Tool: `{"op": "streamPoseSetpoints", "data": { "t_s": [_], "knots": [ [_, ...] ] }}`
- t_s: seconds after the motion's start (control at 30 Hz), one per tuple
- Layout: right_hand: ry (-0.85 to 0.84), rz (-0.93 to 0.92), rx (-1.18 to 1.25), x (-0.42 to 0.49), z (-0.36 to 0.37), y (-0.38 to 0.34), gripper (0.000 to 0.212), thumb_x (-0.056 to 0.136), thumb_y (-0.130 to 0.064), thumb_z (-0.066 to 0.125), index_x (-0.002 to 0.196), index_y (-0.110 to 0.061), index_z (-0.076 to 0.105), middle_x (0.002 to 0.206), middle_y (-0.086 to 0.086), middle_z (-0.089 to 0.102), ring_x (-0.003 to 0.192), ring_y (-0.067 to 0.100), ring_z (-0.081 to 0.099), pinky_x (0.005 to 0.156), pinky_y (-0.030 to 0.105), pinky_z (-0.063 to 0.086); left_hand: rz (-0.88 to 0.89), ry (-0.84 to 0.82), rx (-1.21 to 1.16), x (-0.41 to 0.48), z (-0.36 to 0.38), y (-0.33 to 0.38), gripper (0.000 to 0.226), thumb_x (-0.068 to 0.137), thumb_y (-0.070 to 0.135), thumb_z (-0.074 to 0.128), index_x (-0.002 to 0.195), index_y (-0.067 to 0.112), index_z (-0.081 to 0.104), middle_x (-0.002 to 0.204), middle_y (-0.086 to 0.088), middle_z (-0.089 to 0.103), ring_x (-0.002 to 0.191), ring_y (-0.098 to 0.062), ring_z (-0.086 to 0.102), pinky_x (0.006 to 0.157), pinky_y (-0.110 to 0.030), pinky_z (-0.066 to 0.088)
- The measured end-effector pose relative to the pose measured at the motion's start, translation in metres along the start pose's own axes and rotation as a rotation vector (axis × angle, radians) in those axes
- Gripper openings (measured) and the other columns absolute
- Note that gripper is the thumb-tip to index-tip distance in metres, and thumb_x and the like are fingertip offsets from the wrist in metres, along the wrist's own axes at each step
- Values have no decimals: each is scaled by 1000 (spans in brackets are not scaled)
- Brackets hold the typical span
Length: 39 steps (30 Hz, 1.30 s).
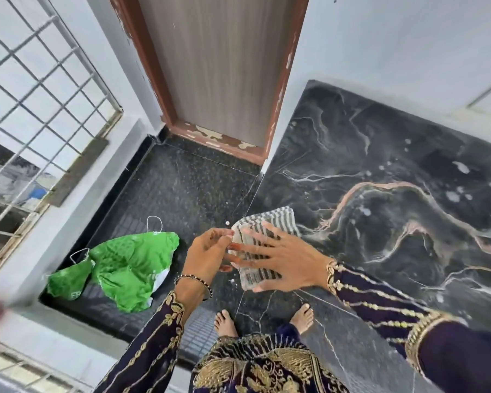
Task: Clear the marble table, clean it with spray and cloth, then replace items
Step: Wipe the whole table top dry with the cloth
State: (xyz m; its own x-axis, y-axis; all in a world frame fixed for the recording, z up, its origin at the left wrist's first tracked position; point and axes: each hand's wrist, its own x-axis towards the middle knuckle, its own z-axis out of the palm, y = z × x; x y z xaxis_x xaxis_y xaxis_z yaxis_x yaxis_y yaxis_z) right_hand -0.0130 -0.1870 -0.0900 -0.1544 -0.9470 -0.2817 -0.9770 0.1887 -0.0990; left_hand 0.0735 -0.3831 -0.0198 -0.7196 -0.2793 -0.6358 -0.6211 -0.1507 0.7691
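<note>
The cloth [262,245] looks soft and limp (best bunched at its edge); right hand [284,256] lies spread on it, left hand [207,253] pinches its edge.

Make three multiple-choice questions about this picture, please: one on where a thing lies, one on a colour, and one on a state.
1. Where does the bag lie?
A. on the marble table
B. on the dark floor, left of the hands
C. hanging on the window grille

2. What colour is the bag?
A. green
B. red
C. yellow

3. How does the right hand stand on the cloth?
A. closed in a fist around it
B. flat, fingers spread over it
C. far away from it

Key: 1 B, the bag rests on the floor below the table edge, near the door. 2 A, it is bright green with white string handles. 3 B, the spread fingers press on the striped cloth at the table's corner, while the left hand pinches its edge.
</note>
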Motion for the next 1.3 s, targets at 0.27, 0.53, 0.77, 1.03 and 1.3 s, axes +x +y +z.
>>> {"op": "streamPoseSetpoints", "data": {
  "t_s": [0.27, 0.53, 0.77, 1.03, 1.3],
  "knots": [
    [41, 69, -22, 14, -2, 103, 69, 100, -73, 26, 162, -45, 14, 173, -11, 4, 160, 20, -6, 128, 57, 0, 164, -7, 398, 28, 28, -1, 9, 92, 23, 60, 94, 28, 67, 76, 7, 76, 77, -14, 73, 72, -35, 58],
    [-42, 355, 139, 19, -29, 254, 72, 94, -80, 11, 154, -54, -18, 166, -18, -28, 152, 12, -32, 124, 44, -22, 526, -115, 1131, 108, 110, 73, 52, 94, 37, 55, 142, 24, 41, 148, 2, 44, 134, -18, 44, 108, -31, 36],
    [-26, 460, 244, 27, -40, 337, 82, 82, -85, 5, 154, -52, -16, 165, -15, -27, 151, 12, -32, 119, 41, -24, 479, -204, 1617, 176, 157, 122, 115, 75, 49, 76, 152, 2, 4, 162, -16, 4, 151, -26, 3, 122, -41, 18],
    [61, 559, 257, 37, -40, 420, 100, 69, -98, -11, 156, -50, -16, 170, -9, -23, 155, 17, -26, 127, 51, -14, 341, -161, 1713, 203, 192, 138, 120, 75, 28, 81, 150, -7, -6, 160, -24, -6, 150, -35, -1, 115, -48, 32],
    [136, 647, 290, 37, -44, 435, 94, 79, -93, 0, 161, -46, -5, 171, -11, -16, 157, 11, -18, 128, 49, -10, 252, -224, 1798, 207, 199, 141, 140, 61, 37, 88, 148, -9, -11, 158, -28, -11, 149, -40, -5, 116, -50, 30]
  ]
}}
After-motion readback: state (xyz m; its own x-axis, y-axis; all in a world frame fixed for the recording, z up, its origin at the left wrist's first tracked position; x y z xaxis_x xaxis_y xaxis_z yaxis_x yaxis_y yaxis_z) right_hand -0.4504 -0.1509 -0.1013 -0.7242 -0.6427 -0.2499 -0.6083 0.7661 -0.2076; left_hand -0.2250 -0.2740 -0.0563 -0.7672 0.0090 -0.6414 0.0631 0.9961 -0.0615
